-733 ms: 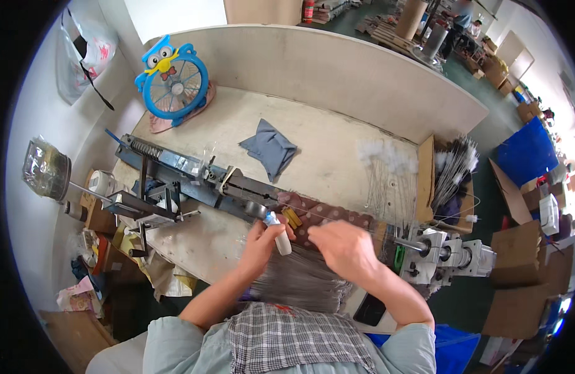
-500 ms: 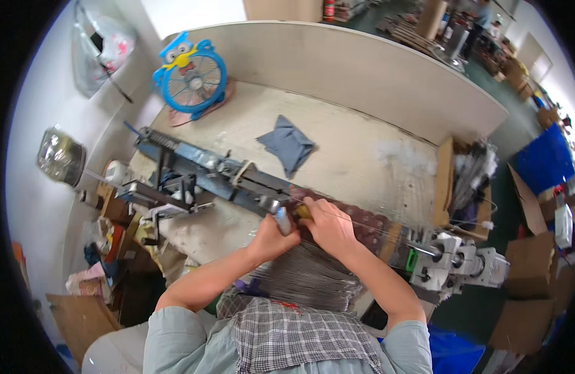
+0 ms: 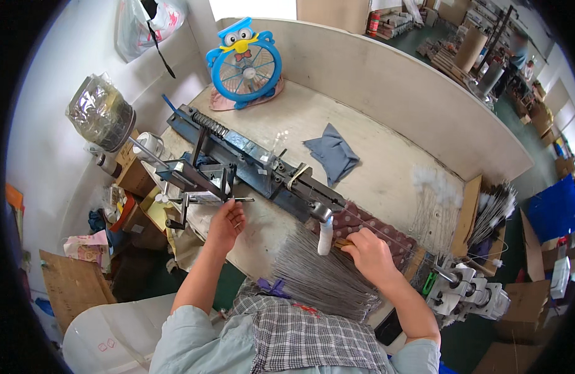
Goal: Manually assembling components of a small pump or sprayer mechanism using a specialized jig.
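My left hand (image 3: 226,222) is at the black metal bracket with a crank (image 3: 203,187), its fingers curled by the end of a thin rod. Whatever lies between those fingertips is too small to make out. Over the dotted maroon cloth (image 3: 387,240), my right hand (image 3: 373,255) pinches a small brownish-yellow piece (image 3: 343,243). A lever with a white-wrapped handle (image 3: 325,237) stands untouched just left of it, on the long blue-grey metal bench fixture (image 3: 247,156). Below both hands lies a thick bundle of thin grey wires (image 3: 318,268), nearest my lap.
A blue cartoon-bird fan (image 3: 247,71) and a grey cloth (image 3: 333,154) are on the table's far side. At right are a clamp-like machine (image 3: 468,287) and a cardboard box of wires (image 3: 487,212). A low partition (image 3: 387,81) borders the table.
My left hand has let go of the white-wrapped handle and moved left to the bracket. My right hand keeps its pinch near the cloth. The whole view has shifted with my head.
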Tool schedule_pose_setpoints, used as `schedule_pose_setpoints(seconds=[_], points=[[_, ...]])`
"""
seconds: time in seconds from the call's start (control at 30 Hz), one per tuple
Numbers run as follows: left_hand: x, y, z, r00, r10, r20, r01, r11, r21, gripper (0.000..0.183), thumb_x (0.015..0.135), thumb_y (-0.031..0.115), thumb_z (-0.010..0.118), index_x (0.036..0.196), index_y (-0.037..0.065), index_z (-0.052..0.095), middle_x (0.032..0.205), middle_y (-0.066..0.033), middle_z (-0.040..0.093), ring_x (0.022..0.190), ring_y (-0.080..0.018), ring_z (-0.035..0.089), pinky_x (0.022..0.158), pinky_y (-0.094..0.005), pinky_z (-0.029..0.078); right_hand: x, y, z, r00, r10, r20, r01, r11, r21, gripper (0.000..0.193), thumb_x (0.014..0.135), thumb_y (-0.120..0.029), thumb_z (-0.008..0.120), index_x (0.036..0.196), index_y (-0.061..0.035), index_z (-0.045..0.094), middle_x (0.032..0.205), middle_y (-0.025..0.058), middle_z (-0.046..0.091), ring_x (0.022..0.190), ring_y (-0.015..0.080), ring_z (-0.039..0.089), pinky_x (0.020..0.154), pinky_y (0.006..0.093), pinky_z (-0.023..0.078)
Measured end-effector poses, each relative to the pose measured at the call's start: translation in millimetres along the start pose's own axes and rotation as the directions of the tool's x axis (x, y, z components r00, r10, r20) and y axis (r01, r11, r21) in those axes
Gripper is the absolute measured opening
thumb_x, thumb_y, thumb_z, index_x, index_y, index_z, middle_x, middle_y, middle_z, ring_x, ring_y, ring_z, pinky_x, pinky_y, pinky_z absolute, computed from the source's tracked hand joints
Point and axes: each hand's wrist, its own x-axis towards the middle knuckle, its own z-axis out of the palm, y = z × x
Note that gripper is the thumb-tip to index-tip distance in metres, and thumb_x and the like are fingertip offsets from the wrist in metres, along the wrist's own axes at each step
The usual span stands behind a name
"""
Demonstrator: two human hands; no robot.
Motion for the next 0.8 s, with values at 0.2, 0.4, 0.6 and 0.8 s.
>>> schedule_pose_setpoints(seconds=[0.2,0.4,0.6,0.8], points=[[10,-10,-8,0.999,-0.017,-0.048,0.010,0.992,-0.122,0.014,0.084,0.024,0.062,0.087,0.010,0.063,0.074,0.0030,0.059,0.067,-0.0087,0.055,0.062,-0.0239,0.045,-5,-11,-14,1.000,-0.015,0.023,0.014,0.999,0.032,0.016,0.077,-0.010,0.067,0.091,-0.0038,0.061,0.083,0.0113,0.054,0.069,0.0308,0.059,0.059,0.0367,0.051],[-3,-22,16,0.968,0.231,-0.093,-0.230,0.973,0.028,0.009,0.080,0.015,0.061,0.077,0.006,0.062,0.067,-0.0024,0.058,0.059,-0.0117,0.053,0.057,-0.0246,0.043,-13,-22,-54,0.996,-0.028,-0.087,0.032,0.999,0.043,0.018,0.078,-0.006,0.065,0.095,-0.0031,0.062,0.085,0.0108,0.059,0.072,0.0301,0.060,0.061,0.0351,0.050],[-77,-67,139,0.868,-0.044,0.495,-0.070,0.975,0.209,0.015,0.082,0.012,0.062,0.080,-0.003,0.064,0.071,-0.0101,0.062,0.062,-0.0159,0.057,0.059,-0.0267,0.044,-4,8,-72,0.958,0.122,-0.260,-0.107,0.992,0.072,0.017,0.077,-0.006,0.065,0.094,-0.0030,0.066,0.082,0.0121,0.064,0.075,0.0300,0.061,0.066,0.0354,0.049],[-71,-105,192,0.781,-0.083,0.619,-0.142,0.941,0.307,0.018,0.089,0.016,0.060,0.089,-0.001,0.066,0.077,-0.0051,0.064,0.065,-0.0091,0.053,0.060,-0.0227,0.042,-21,16,-86,0.931,0.366,-0.005,-0.328,0.838,0.436,0.021,0.081,-0.011,0.065,0.099,-0.0008,0.065,0.083,0.0102,0.065,0.073,0.0167,0.060,0.069,0.0290,0.048]])
